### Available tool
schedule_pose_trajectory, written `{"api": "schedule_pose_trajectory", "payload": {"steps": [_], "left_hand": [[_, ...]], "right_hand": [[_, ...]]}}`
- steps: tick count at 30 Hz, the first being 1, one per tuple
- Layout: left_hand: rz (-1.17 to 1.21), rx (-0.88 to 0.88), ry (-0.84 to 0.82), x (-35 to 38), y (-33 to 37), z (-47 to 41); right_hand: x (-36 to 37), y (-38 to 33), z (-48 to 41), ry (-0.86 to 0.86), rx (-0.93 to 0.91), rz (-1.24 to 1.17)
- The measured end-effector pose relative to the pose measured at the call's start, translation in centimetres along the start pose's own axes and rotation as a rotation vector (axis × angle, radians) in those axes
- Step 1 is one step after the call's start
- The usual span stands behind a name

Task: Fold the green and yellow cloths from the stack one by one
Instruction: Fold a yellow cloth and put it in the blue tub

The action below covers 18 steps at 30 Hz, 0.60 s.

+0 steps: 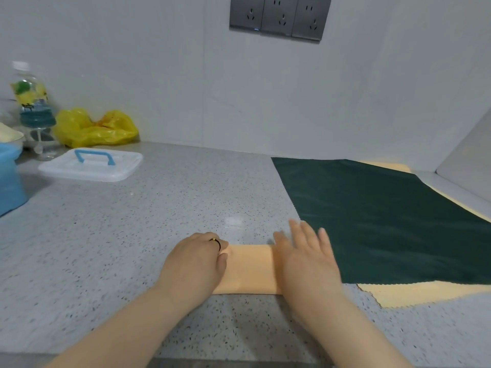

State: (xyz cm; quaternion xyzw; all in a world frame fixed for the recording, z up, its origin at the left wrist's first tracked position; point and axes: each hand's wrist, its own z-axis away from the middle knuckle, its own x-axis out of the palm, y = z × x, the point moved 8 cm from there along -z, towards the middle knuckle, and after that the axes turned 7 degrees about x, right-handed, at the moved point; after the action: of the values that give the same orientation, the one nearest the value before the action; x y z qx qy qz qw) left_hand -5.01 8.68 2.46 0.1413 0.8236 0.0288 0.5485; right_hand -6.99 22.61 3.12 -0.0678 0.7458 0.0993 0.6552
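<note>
Folded yellow cloth lay on counter between hands. Curled fingers of left hand gripped its end; right hand lay flat, fingers spread, blurred. Risk: lopsided push could have skewed fold or snagged adjacent green cloth.

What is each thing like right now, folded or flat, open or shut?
folded yellow cloth: folded small, under both hands
green cloth: spread flat, unfolded
bottom yellow cloth: flat, unfolded, under the green one
left hand: fingers curled on the folded cloth's left end
right hand: open, flat on its right end
white lid: off, lying on the counter
yellow bag: crumpled
wall sockets: nothing plugged in
</note>
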Motion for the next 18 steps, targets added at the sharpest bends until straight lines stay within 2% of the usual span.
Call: {"api": "schedule_pose_trajectory", "payload": {"steps": [4,8,13,16,18], "left_hand": [[0.041,-0.026,0.022,0.2,-0.4,-0.2],[0.118,-0.066,0.011,0.4,-1.0,-0.2],[0.118,-0.118,0.043,0.0,-1.2,0.3],[-0.097,0.07,0.081,-1.4,1.0,0.2],[-0.112,0.102,-0.009,-0.6,1.9,0.6]], "right_hand": [[0.1,-4.8,-0.3,-0.071,-0.261,-0.2],[0.7,-6.0,-1.0,-0.055,-0.352,-0.287],[1.9,-5.9,-1.6,-0.196,-0.451,-0.29],[2.4,-5.8,-1.7,-0.235,-0.46,-0.325],[2.6,-5.9,-1.7,-0.232,-0.458,-0.345]]}}
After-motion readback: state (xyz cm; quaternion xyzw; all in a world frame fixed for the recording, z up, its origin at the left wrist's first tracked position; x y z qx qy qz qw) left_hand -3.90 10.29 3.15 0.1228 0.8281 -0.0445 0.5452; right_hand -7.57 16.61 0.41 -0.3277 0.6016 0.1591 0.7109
